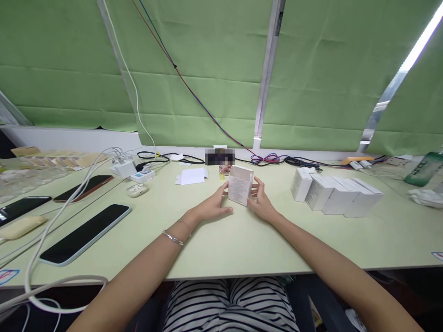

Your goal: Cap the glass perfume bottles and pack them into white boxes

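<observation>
A small white box [239, 186] with fine printed text on its front stands upright, slightly turned, between my hands at the middle of the table. What looks like an open top shows a paler inner panel. My right hand [262, 201] grips its right side, thumb at the lower front corner and fingers bent around the edge. At the left edge, my left hand [212, 203] holds it with its fingers, partly hidden by the box; the thumb points out in front, off the box. A white sheet or flattened carton [193, 175] lies farther left.
Several similar white boxes [332, 196] stand in a row on the right. Phones, including a large one [86, 234], lie at the left with white cables [51, 226] and chargers [124, 167]. Black cables [301, 162] run along the back; a green bottle [424, 169] is far right.
</observation>
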Action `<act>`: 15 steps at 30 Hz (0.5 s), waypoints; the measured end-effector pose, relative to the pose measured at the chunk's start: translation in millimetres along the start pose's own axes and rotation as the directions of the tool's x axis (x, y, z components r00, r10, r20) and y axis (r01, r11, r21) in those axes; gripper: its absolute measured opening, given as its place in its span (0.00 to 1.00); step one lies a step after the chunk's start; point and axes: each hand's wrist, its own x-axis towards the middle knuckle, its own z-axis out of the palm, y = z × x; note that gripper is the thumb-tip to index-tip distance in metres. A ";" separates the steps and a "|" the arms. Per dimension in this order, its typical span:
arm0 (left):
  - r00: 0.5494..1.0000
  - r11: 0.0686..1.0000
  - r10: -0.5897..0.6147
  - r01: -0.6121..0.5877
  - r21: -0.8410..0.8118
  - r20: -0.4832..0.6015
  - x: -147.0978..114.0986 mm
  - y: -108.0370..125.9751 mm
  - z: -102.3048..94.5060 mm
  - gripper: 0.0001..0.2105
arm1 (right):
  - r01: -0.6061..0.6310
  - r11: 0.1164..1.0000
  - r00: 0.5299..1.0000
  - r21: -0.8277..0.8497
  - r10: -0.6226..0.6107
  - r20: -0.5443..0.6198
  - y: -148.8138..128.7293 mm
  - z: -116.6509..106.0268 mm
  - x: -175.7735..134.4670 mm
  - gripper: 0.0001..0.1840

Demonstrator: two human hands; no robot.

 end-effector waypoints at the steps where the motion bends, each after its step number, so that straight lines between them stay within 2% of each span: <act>1: 1.000 1.000 0.002 -0.003 0.023 0.021 -0.5 0.1 0.5 0.42 | -0.001 1.000 0.999 0.006 0.001 -0.034 1.0 0.4 0.5 0.41; 4: 0.995 0.982 -0.030 0.012 0.187 0.091 0.0 -1.6 3.2 0.37 | -0.019 1.000 0.998 0.000 0.019 -0.054 2.1 0.0 2.3 0.40; 6: 0.992 0.942 -0.100 0.068 0.330 0.082 2.2 -5.8 2.3 0.34 | -0.072 0.997 0.995 -0.035 0.069 -0.071 3.2 -2.3 4.4 0.38; 8: 0.983 0.879 -0.186 0.173 0.444 -0.014 5.8 -13.0 -4.6 0.33 | -0.135 0.987 0.980 -0.083 0.121 -0.161 6.4 -7.1 7.4 0.37; 10: 0.953 0.805 -0.251 0.301 0.511 -0.166 9.6 -22.8 -18.7 0.34 | -0.205 0.971 0.944 -0.126 0.162 -0.288 11.4 -14.3 10.8 0.37; 13: 0.882 0.686 -0.304 0.465 0.559 -0.360 12.0 -39.2 -47.3 0.33 | -0.345 0.924 0.863 -0.167 0.242 -0.444 19.4 -27.0 14.5 0.37; 15: 0.820 0.573 -0.381 0.573 0.587 -0.428 10.0 -48.1 -63.7 0.33 | -0.417 0.893 0.821 -0.167 0.291 -0.491 23.1 -33.5 15.7 0.38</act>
